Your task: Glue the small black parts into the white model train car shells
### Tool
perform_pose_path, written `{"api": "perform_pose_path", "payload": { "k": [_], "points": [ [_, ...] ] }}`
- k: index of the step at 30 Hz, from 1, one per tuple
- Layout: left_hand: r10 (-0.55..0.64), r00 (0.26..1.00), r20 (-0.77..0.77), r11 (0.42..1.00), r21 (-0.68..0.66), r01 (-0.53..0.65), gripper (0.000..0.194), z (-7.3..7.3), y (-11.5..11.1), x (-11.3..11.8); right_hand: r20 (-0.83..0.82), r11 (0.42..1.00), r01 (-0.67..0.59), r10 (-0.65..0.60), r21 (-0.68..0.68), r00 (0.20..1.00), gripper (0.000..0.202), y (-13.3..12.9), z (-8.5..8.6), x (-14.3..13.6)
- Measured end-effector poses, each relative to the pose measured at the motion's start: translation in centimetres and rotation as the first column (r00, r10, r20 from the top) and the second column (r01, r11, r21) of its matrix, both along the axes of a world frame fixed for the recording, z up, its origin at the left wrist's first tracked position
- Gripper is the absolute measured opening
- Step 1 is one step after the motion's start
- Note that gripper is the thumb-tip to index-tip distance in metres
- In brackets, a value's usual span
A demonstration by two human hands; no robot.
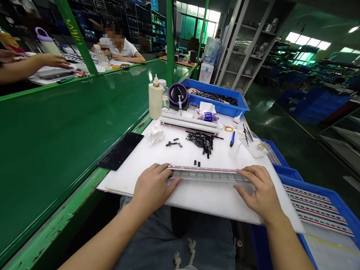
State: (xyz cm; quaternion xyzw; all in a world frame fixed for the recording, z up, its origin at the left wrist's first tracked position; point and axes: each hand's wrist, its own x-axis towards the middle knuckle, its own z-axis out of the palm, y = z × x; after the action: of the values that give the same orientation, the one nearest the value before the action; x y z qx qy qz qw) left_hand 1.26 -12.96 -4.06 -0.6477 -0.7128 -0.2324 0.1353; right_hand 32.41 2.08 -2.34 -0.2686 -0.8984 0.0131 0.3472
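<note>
Between my hands, just above the white work board, is a long white model train car shell (204, 169) with a red stripe and a row of window openings. My left hand (152, 185) grips its left end, fingers on top and thumb at the near side. At the other end my right hand (259, 192) holds it with the fingertips, the thumb lower down. Two small black pieces (197, 163) lie just beyond the shell. Farther off is a pile of black pieces (200, 142), with several loose ones (174, 142) to its left.
Behind the pile lies another white shell (189, 126). A squeeze bottle (155, 98), a blue bin (217, 99), crumpled tissue (155, 135), a blue knife (232, 139) and tweezers (248, 132) surround it. Blue trays (297, 180) with striped shells stand at right. Co-workers sit across the green conveyor (110, 96).
</note>
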Motion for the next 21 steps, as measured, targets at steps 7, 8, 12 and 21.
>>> {"api": "perform_pose_path", "payload": {
  "k": [7,8,12,21],
  "points": [
    [0.034,0.999,0.001,0.997,-0.071,-0.033,0.033,0.8,0.1,0.4,0.030,0.993,0.063,-0.066,0.103,0.997,0.042,0.7,-2.5,0.4],
    [0.043,0.999,0.005,0.995,-0.091,-0.042,0.032,1.1,0.1,0.5,0.034,0.991,0.063,-0.068,0.121,0.997,0.043,0.7,-2.5,0.4],
    [0.075,0.996,0.044,0.969,-0.238,-0.062,0.032,2.9,0.1,0.7,0.006,0.979,0.067,-0.069,0.194,0.998,0.044,0.4,-2.4,0.2],
    [0.116,0.992,0.052,0.921,-0.380,-0.088,0.022,4.6,0.0,0.7,-0.036,0.969,0.085,-0.079,0.232,0.996,0.044,0.3,-2.5,0.2]
  ]
}}
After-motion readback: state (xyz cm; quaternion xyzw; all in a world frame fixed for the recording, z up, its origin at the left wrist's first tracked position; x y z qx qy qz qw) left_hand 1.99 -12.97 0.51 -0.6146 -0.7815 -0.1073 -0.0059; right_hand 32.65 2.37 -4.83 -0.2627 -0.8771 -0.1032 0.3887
